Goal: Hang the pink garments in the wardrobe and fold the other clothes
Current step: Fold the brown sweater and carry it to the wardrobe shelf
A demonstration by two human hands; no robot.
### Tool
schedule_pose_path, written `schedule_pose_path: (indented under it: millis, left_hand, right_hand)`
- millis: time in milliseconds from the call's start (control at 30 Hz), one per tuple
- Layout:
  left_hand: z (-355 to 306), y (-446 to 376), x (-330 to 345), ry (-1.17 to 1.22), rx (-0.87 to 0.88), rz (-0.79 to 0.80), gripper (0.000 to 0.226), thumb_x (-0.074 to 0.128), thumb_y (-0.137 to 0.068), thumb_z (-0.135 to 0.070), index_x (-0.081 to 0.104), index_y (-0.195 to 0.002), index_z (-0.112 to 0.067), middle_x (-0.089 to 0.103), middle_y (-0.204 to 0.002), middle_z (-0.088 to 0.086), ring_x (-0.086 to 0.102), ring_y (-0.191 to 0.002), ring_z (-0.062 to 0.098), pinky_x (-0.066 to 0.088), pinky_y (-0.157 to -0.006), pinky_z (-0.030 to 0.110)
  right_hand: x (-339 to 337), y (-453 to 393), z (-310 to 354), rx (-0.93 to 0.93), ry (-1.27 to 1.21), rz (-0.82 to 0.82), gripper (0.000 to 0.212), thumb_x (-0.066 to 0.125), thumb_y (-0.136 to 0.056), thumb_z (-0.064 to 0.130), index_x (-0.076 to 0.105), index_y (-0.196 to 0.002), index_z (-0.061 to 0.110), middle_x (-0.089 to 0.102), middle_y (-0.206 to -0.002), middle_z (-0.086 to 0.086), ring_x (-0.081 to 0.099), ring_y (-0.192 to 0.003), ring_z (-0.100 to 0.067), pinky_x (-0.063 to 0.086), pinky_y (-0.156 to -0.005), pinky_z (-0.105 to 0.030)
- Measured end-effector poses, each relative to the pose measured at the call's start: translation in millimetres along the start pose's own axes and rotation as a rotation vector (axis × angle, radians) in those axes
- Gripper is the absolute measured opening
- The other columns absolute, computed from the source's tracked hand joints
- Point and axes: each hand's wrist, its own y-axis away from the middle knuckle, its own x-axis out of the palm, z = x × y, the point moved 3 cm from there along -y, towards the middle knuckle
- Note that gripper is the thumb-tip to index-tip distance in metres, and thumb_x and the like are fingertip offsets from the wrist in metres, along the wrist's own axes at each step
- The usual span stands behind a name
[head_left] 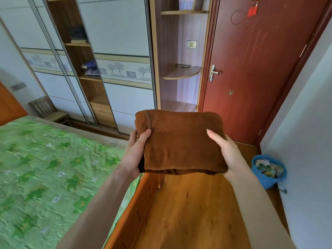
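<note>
A brown fleecy garment (179, 141), folded into a thick rectangle, is held up in front of me above the wooden floor. My left hand (136, 150) grips its left edge, thumb on top and fingers underneath. My right hand (224, 151) grips the right edge the same way. Ahead stands the wardrobe (116, 42) with pale sliding doors; one panel is slid aside and shows wooden shelves holding folded blue and purple clothes (89, 67). No pink garment is in view.
A bed with a green leaf-patterned sheet (45, 168) fills the left, edged by an orange wooden frame (133, 203). A dark red door (251, 69) stands shut ahead right. A blue bucket (267, 169) sits by the right wall. A wooden chair (48, 110) stands beside the wardrobe.
</note>
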Motion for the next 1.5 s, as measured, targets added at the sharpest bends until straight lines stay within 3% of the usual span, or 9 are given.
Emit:
schedule_pose_path:
  millis: [133, 300, 433, 567, 767, 1033, 1167, 1333, 1500]
  left_hand:
    - [-5, -63, 2, -0.001, 0.019, -0.056, 0.058, 0.07, -0.094, -0.053, 0.047, -0.146, -0.04, 0.067, -0.132, 0.001, 0.073, -0.111, 0.025, 0.064, -0.085, 0.046]
    - [-21, -159, 1, 0.033, 0.056, -0.114, 0.051, 0.073, -0.093, -0.05, 0.054, -0.139, -0.039, 0.07, -0.129, 0.0, 0.073, -0.111, 0.024, 0.06, -0.097, 0.051]
    - [-47, -242, 1, 0.057, 0.063, -0.16, 0.054, 0.074, -0.091, -0.05, 0.054, -0.14, -0.04, 0.07, -0.128, -0.001, 0.072, -0.111, 0.025, 0.059, -0.099, 0.052]
    - [-74, -315, -2, 0.091, 0.078, -0.193, 0.054, 0.076, -0.091, -0.047, 0.056, -0.141, -0.038, 0.071, -0.126, -0.001, 0.075, -0.108, 0.025, 0.061, -0.096, 0.05]
    - [-104, -398, -6, 0.131, 0.112, -0.279, 0.043, 0.075, -0.094, -0.041, 0.061, -0.135, -0.037, 0.074, -0.123, -0.001, 0.075, -0.107, 0.021, 0.062, -0.094, 0.046]
    - [-121, -496, -10, 0.168, 0.149, -0.403, 0.034, 0.071, -0.098, -0.036, 0.062, -0.13, -0.034, 0.074, -0.121, -0.003, 0.076, -0.102, 0.017, 0.064, -0.087, 0.038]
    - [-129, -553, -16, 0.17, 0.151, -0.511, 0.045, 0.072, -0.096, -0.041, 0.058, -0.138, -0.034, 0.072, -0.124, -0.003, 0.076, -0.104, 0.02, 0.065, -0.084, 0.04]
    - [-146, -623, -24, 0.113, 0.185, -0.639, 0.052, 0.073, -0.095, -0.045, 0.056, -0.143, -0.034, 0.071, -0.128, -0.003, 0.075, -0.106, 0.017, 0.064, -0.084, 0.036]
    - [-157, -675, -32, 0.167, 0.193, -0.759, 0.051, 0.074, -0.094, -0.046, 0.057, -0.14, -0.035, 0.071, -0.129, 0.001, 0.076, -0.106, 0.023, 0.063, -0.088, 0.044]
  right_hand:
    - [21, -66, 14, 0.038, 0.048, 0.033, 0.075, 0.071, -0.085, 0.065, 0.05, -0.15, 0.034, 0.061, -0.141, 0.003, 0.061, -0.121, -0.029, 0.051, -0.107, -0.051]
    - [61, -162, 44, 0.063, 0.088, 0.106, 0.071, 0.069, -0.089, 0.062, 0.049, -0.149, 0.03, 0.06, -0.14, 0.003, 0.06, -0.116, -0.026, 0.052, -0.093, -0.041]
    - [100, -251, 75, 0.087, 0.144, 0.16, 0.078, 0.068, -0.087, 0.065, 0.047, -0.152, 0.029, 0.059, -0.144, 0.0, 0.058, -0.126, -0.03, 0.046, -0.112, -0.05]
    - [138, -324, 105, 0.122, 0.175, 0.222, 0.075, 0.064, -0.09, 0.066, 0.045, -0.152, 0.028, 0.056, -0.147, 0.0, 0.056, -0.129, -0.03, 0.043, -0.113, -0.048]
    - [181, -399, 124, 0.194, 0.087, 0.324, 0.105, 0.079, -0.057, 0.074, 0.049, -0.149, 0.034, 0.063, -0.137, 0.002, 0.063, -0.122, -0.031, 0.051, -0.108, -0.049]
    - [241, -514, 152, 0.059, 0.22, 0.404, 0.084, 0.079, -0.074, 0.062, 0.047, -0.146, 0.035, 0.061, -0.125, 0.008, 0.063, -0.103, -0.019, 0.055, -0.071, -0.03]
    - [277, -593, 162, 0.071, 0.217, 0.509, 0.074, 0.083, -0.078, 0.055, 0.052, -0.142, 0.037, 0.065, -0.131, 0.004, 0.066, -0.111, -0.026, 0.06, -0.087, -0.04]
    - [330, -683, 180, 0.129, 0.174, 0.676, 0.062, 0.086, -0.079, 0.041, 0.059, -0.135, 0.033, 0.069, -0.125, 0.003, 0.07, -0.105, -0.026, 0.062, -0.073, -0.037]
    - [384, -760, 191, 0.129, 0.18, 0.801, 0.069, 0.091, -0.074, 0.04, 0.062, -0.136, 0.033, 0.072, -0.124, 0.002, 0.072, -0.107, -0.03, 0.063, -0.086, -0.047]
